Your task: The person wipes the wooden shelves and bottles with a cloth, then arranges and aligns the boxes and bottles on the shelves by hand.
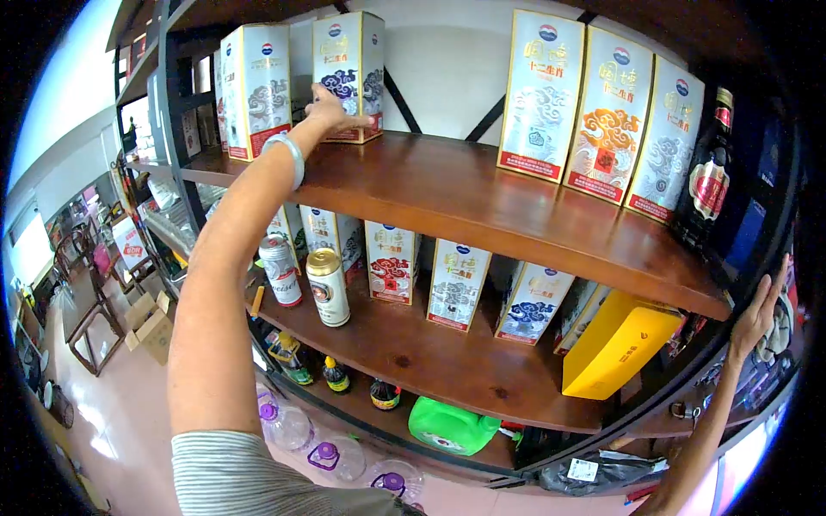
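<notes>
My left hand [329, 113] reaches up to the top wooden shelf, a pale bangle on its wrist. Its spread fingers and thumb lie against the lower front of a white liquor box [348, 52] with a dark blue cloud pattern. The box stands upright on the shelf; whether the fingertips press on it cannot be told. Just left of it stands another liquor box [267, 82] with a grey pattern. At the far right, my right hand [757, 314] rests by the black shelf post [718, 344], fingers stretched out, holding nothing that shows.
Three tall liquor boxes [602, 112] and a dark bottle [711, 176] occupy the top shelf's right side. Below are two cans [328, 288], several boxes and a tilted yellow box [619, 344]. A green jug [452, 426] is lower; clear purple-capped bottles [335, 456] stand on the floor.
</notes>
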Tool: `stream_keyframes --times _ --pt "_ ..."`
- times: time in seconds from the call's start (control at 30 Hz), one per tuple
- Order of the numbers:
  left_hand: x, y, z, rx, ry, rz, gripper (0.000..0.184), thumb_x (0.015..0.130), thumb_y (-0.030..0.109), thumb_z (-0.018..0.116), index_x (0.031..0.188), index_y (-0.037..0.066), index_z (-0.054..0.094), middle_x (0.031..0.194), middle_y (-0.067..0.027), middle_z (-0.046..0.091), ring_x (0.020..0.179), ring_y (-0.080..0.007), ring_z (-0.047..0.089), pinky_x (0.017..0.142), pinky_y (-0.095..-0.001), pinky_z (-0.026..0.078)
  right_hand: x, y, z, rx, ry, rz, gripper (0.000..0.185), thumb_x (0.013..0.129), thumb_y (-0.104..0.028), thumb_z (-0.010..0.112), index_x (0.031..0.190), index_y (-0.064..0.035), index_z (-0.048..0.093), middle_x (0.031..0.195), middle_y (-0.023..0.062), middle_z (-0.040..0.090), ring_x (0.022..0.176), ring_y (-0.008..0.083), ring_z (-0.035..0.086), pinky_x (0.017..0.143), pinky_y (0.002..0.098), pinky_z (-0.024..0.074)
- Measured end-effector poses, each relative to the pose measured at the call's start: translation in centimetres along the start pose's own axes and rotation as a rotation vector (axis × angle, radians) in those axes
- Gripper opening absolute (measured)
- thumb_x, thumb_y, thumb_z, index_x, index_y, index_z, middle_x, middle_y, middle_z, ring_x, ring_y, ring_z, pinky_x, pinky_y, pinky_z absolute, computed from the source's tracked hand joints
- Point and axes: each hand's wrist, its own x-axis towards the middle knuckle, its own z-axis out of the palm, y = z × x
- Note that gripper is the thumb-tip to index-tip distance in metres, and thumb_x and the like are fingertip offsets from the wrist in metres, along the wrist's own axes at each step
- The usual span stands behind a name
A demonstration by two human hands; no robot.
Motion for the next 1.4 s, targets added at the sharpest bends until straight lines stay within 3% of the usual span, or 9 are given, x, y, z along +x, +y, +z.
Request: stream_keyframes --times 0.13,0.2,0.27,0.47,0.6,0.83,1.1,1.4 --pt "0.8 -0.5 0.4 0.003 0.065 0.011 0.141 0.050 0.057 0.081 0.131 -0.013 -0.010 0.125 -0.0345 0.039 0.114 -0.0413 0.047 0.098 -0.0360 0.038 -0.1 -0.9 0.0 -0.002 -0.018 0.064 0.043 0.098 -0.020 0.034 0.138 -0.0057 0.032 0.143 0.0095 0.032 0.132 0.0202 0.028 0.108 0.0285 0.0186" --pt "0.1 -0.1 0.0 -0.055 0.044 0.023 0.137 0.051 0.055 0.081 0.130 -0.014 -0.008 0.123 -0.0340 0.041 0.112 -0.0409 0.049 0.097 -0.0358 0.039 0.1 0.1 0.0 -0.063 -0.007 -0.036 0.043 0.098 -0.020 0.034 0.138 -0.0056 0.031 0.143 0.0097 0.033 0.132 0.0201 0.029 0.108 0.0289 0.0195" --pt "-1.6 0.6 -0.7 -0.077 0.095 0.026 0.122 0.055 0.053 0.080 0.123 -0.016 0.006 0.117 -0.0328 0.047 0.109 -0.0401 0.052 0.094 -0.0376 0.043 0.1 -0.9 -0.1 -0.015 -0.009 0.015 0.043 0.098 -0.019 0.034 0.139 -0.0056 0.031 0.143 0.0091 0.033 0.132 0.0198 0.029 0.107 0.0285 0.0195" --pt "-5.6 3.7 -1.7 -0.131 0.046 0.141 0.119 0.051 0.053 0.080 0.122 -0.014 0.011 0.117 -0.0353 0.045 0.108 -0.0410 0.051 0.094 -0.0387 0.042 0.0 -1.0 0.0 -0.024 0.019 0.008 0.043 0.097 -0.019 0.036 0.139 -0.0088 0.031 0.141 0.0087 0.036 0.128 0.0195 0.035 0.105 0.0284 0.0229" --pt "-7.9 7.3 -1.5 -0.166 -0.022 0.224 0.126 0.049 0.058 0.078 0.124 -0.014 0.007 0.117 -0.0351 0.044 0.110 -0.0407 0.049 0.096 -0.0383 0.041 0.1 -1.2 0.0 -0.036 0.020 0.012 0.043 0.097 -0.018 0.037 0.139 -0.0087 0.032 0.140 0.0108 0.037 0.127 0.0201 0.037 0.103 0.0287 0.0254" --pt "-10.2 12.4 0.3 -0.177 0.000 0.330 0.123 0.053 0.058 0.077 0.122 -0.016 0.008 0.111 -0.0353 0.046 0.101 -0.0418 0.053 0.088 -0.0374 0.047 0.2 -1.2 0.2 0.008 0.050 -0.026 0.043 0.096 -0.014 0.037 0.138 -0.0064 0.032 0.140 0.0097 0.037 0.128 0.0185 0.035 0.105 0.0284 0.0238" --pt "-11.1 13.9 0.6 -0.143 -0.018 0.314 0.130 0.053 0.059 0.077 0.125 -0.019 0.001 0.111 -0.0368 0.045 0.103 -0.0426 0.052 0.088 -0.0391 0.047 0.0 -1.1 0.3 0.030 0.041 0.012 0.043 0.097 -0.017 0.038 0.138 -0.0058 0.032 0.142 0.0096 0.035 0.129 0.0179 0.034 0.105 0.0279 0.0230" --pt "-10.1 14.5 2.5 -0.199 -0.013 0.397 0.131 0.052 0.062 0.077 0.125 -0.019 0.004 0.115 -0.0387 0.041 0.106 -0.0435 0.051 0.090 -0.0385 0.045 0.0 -1.5 0.1 -0.022 0.041 0.009 0.043 0.097 -0.016 0.037 0.138 -0.0077 0.032 0.141 0.0100 0.036 0.127 0.0188 0.037 0.104 0.0278 0.0257"
